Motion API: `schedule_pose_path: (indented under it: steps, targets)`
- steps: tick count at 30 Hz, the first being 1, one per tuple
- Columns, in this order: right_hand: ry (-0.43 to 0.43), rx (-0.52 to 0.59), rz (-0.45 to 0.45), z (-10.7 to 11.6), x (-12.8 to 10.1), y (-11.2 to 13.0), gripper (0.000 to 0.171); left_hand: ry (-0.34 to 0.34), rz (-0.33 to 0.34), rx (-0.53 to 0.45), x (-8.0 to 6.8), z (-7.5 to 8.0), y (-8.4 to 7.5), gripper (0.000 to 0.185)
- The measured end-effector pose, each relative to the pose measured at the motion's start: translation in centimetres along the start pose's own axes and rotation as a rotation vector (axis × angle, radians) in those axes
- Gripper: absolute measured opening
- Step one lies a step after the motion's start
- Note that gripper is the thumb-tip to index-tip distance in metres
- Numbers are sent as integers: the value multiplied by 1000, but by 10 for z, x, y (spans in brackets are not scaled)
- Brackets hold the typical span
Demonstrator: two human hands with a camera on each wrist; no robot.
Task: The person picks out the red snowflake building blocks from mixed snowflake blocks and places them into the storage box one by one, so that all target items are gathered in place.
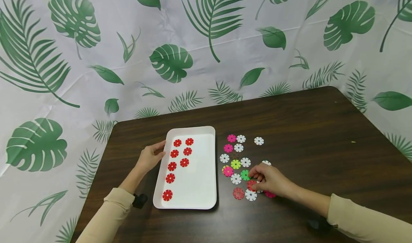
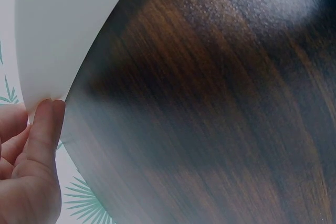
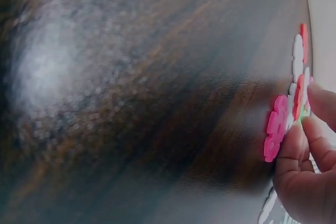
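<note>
My left hand [image 1: 150, 157] grips the left rim of the white tray [image 1: 206, 185], also seen in the left wrist view with fingertips at the tray's wall [image 2: 68, 30]. Inside the tray several red interlocking discs [image 1: 170, 178] lie flat in two columns along its left side. Right of the tray, my right hand [image 1: 270, 178] reaches into a loose group of discs, thumb and index finger pinching a red interlocking disc [image 1: 250, 184]. A green disc [image 1: 245, 175] lies right by the index fingertip. In the right wrist view, a pink disc [image 3: 276, 128] shows beside the fingers.
White discs [image 1: 236, 179], pink discs [image 1: 228, 148] and a yellow disc [image 1: 235, 164] lie around the right hand, with another red disc [image 1: 238, 193] nearby. Dark wood table [image 1: 299, 128] extends to the right. A leaf-patterned cloth [image 1: 193, 28] hangs behind the table.
</note>
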State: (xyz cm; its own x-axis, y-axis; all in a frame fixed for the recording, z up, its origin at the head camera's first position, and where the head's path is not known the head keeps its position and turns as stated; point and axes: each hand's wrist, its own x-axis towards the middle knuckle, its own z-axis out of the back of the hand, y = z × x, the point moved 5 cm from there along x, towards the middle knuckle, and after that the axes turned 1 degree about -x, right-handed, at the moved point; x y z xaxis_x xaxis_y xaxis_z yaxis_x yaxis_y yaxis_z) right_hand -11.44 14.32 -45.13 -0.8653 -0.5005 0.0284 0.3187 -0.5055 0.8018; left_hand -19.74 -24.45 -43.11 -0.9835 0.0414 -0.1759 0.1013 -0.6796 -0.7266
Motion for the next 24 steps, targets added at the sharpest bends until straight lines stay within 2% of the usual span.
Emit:
schedule_pose_path:
  steps: [10,24]
  targets:
    - [-1,-81,50,-2,-2,4,25,-2,3,-15,-1,0,0,48]
    - [7,-101,23,-3,-2,3,26,-4,6,-9,-2,0,0,48]
